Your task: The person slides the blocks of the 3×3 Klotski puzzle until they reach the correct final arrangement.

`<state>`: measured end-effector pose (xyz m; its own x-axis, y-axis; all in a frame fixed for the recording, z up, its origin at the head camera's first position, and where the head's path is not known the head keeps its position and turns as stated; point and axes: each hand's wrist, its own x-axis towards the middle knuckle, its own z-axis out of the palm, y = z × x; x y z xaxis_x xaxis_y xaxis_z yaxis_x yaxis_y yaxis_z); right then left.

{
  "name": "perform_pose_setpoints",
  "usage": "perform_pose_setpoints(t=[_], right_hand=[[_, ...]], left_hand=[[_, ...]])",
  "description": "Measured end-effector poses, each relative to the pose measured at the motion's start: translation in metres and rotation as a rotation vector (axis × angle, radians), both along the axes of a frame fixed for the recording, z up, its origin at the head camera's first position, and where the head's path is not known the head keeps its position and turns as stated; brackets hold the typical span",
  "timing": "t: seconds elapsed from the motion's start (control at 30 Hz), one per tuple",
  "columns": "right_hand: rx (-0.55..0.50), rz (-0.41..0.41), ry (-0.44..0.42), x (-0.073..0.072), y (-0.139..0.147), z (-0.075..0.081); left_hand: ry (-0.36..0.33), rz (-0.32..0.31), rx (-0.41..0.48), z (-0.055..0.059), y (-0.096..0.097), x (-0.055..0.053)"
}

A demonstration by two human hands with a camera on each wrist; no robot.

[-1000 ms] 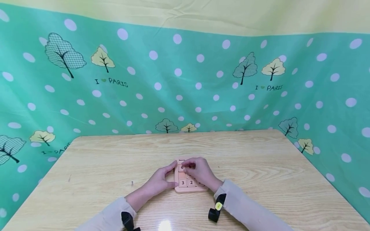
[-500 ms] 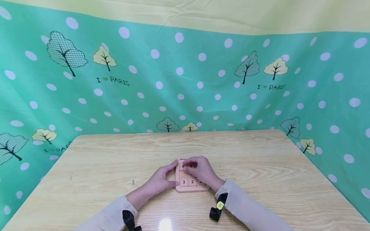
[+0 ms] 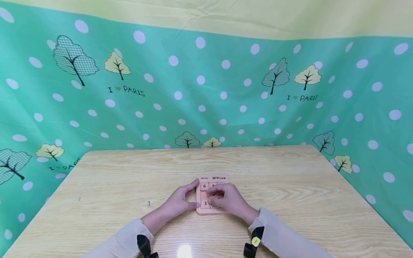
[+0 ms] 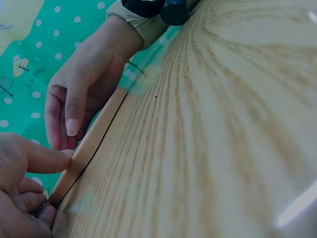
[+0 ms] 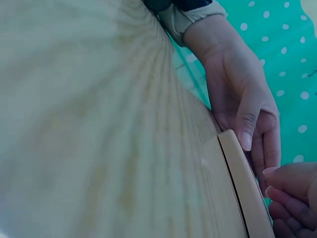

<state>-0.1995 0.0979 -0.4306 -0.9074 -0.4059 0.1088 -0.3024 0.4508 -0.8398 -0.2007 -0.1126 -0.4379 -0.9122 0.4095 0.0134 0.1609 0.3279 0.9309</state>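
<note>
A pink number slide puzzle (image 3: 209,211) lies flat on the wooden table in the head view, its square tiles bearing black digits. At its left column show a 6 tile (image 3: 204,186) and a 3 tile (image 3: 204,204), with a bare slot between them. My left hand (image 3: 180,201) holds the puzzle's left side, thumb at the lower corner and index finger at the upper. Over the middle and right tiles is my right hand (image 3: 233,200), thumb and index finger apart, fingertips close by the slot. It hides several tiles. Both wrist views show the puzzle's front side (image 4: 89,148) edge-on.
The light wooden table (image 3: 113,179) extends around the puzzle on all sides. Behind and beside it hangs a green dotted curtain (image 3: 155,118) printed with trees. Black camera straps (image 3: 256,238) sit on both wrists, over light sleeves.
My right hand has moved down and slightly right over the tiles, uncovering the 6 tile and the lettering along the puzzle's top. The left hand keeps its hold.
</note>
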Motion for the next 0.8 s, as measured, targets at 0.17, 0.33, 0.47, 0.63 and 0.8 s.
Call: perform_pose_setpoints(t=[0.17, 0.33, 0.47, 0.63, 0.8], right_hand=[[-0.005, 0.039, -0.018, 0.0075, 0.0002, 0.0010], [-0.010, 0.067, -0.019, 0.0090, -0.0006, 0.0017], [-0.003, 0.061, -0.010, 0.0088, -0.0015, 0.0012], [0.009, 0.029, 0.038, 0.0068, -0.0047, -0.0001], [0.017, 0.005, 0.086, 0.0016, -0.0079, -0.0013]], left_hand=[[-0.005, -0.003, -0.004, 0.0008, -0.0001, 0.0006], [0.000, -0.005, 0.014, 0.0012, 0.0002, 0.0011], [0.002, -0.006, 0.010, 0.0002, -0.0002, 0.0007], [0.003, -0.012, -0.001, -0.0006, -0.0010, 0.0003], [-0.006, -0.017, -0.003, -0.0004, -0.0008, 0.0004]])
